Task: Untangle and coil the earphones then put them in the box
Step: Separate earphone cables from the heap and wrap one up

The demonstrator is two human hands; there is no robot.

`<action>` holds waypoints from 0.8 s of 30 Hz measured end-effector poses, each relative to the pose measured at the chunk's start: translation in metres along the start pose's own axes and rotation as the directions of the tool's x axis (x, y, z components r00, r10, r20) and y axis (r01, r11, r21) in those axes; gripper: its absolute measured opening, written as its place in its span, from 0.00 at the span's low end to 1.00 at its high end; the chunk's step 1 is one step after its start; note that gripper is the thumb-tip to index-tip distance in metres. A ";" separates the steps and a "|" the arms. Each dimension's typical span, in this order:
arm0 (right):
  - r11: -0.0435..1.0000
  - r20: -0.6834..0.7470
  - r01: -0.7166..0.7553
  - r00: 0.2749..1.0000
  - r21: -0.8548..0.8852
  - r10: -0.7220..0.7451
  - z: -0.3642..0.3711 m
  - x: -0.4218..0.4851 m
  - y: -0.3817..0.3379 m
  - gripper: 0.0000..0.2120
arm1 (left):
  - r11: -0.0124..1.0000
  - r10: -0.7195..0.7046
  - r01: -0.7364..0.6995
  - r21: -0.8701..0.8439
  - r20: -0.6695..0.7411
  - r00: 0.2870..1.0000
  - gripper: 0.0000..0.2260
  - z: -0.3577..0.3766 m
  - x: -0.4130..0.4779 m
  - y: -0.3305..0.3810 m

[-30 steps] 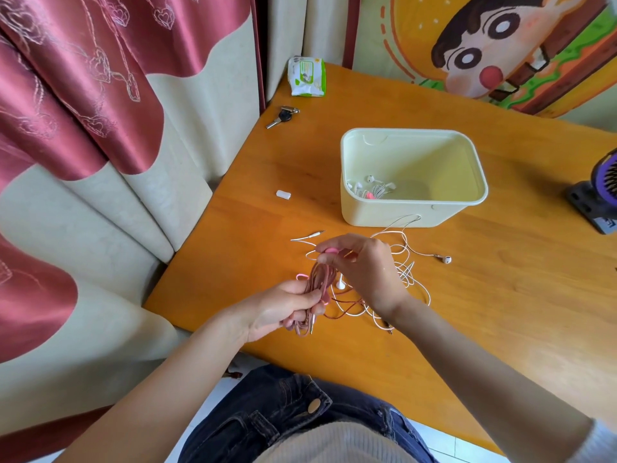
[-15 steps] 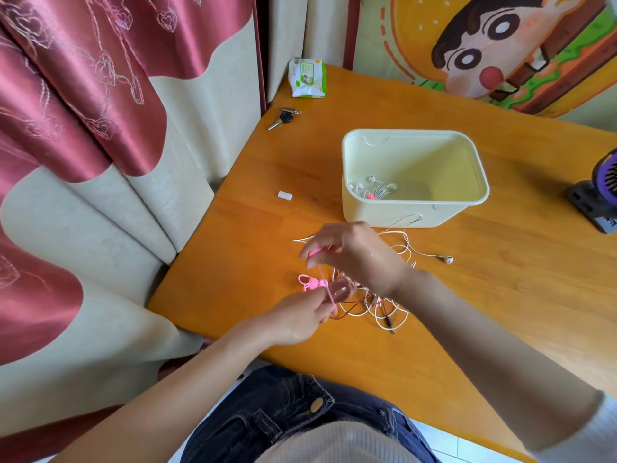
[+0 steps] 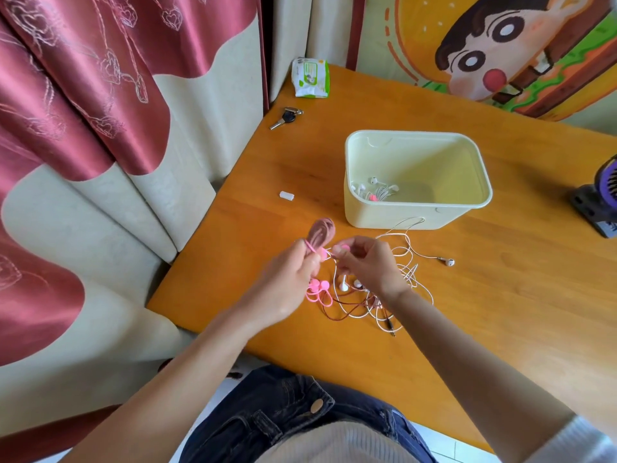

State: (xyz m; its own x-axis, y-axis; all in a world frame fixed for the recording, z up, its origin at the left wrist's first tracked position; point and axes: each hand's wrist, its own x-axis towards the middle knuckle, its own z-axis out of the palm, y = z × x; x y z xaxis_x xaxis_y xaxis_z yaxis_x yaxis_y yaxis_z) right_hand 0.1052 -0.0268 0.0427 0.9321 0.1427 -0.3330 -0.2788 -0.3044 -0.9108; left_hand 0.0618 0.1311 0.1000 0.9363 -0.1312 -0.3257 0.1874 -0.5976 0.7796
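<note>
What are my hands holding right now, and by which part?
The left hand grips the coiled pink earphone bundle at its lower end. The right hand pinches the end of the pink tie wrapping it.

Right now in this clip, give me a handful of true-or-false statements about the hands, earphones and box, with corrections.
1. The left hand holds a coiled pink bundle. True.
2. The box is empty. False: earphones lie in its near left corner.
3. A tangle of white cables lies on the table. True.
4. The keys are inside the box. False: they lie on the table near the curtain.
</note>
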 end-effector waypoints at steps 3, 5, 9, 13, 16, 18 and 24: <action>0.997 -0.071 0.070 0.995 -0.043 -0.073 0.010 -0.014 0.002 0.06 | 0.996 -0.086 0.084 -0.033 -0.081 0.993 0.12 -0.004 0.019 -0.019; 0.972 -0.090 0.172 0.978 -0.159 -0.188 0.016 -0.024 0.001 0.05 | 0.989 -0.148 0.145 -0.032 -0.095 0.984 0.13 -0.006 0.029 -0.031; 0.864 0.015 0.405 0.907 -0.299 -0.420 0.027 -0.040 -0.006 0.01 | 0.958 -0.207 0.227 0.176 -0.126 0.970 0.13 -0.008 0.040 -0.040; 0.669 0.204 0.596 0.794 -0.444 -0.572 0.025 -0.038 -0.014 0.04 | 0.816 -0.163 0.177 0.550 -0.074 0.984 0.08 0.003 0.037 -0.033; 0.565 0.369 0.666 0.743 -0.487 -0.558 0.012 -0.025 -0.029 0.04 | 0.638 -0.013 -0.068 0.767 0.099 0.995 0.10 0.015 0.026 -0.031; 0.617 0.413 0.637 0.770 -0.461 -0.487 0.005 -0.015 -0.042 0.05 | 0.575 0.099 -0.234 0.784 0.218 0.971 0.15 0.021 0.018 -0.029; 0.934 0.197 0.287 0.949 -0.211 -0.247 -0.017 0.013 -0.050 0.02 | 0.649 0.320 -0.399 0.647 0.244 0.916 0.07 0.020 0.012 -0.019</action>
State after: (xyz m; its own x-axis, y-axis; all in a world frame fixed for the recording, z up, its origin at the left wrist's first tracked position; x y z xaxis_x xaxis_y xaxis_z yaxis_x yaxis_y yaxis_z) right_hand 0.1346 -0.0255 0.0881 0.9077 0.3960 -0.1390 0.0560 -0.4425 -0.8950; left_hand 0.0632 0.1250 0.0706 0.8449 -0.5041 -0.1789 -0.4443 -0.8476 0.2902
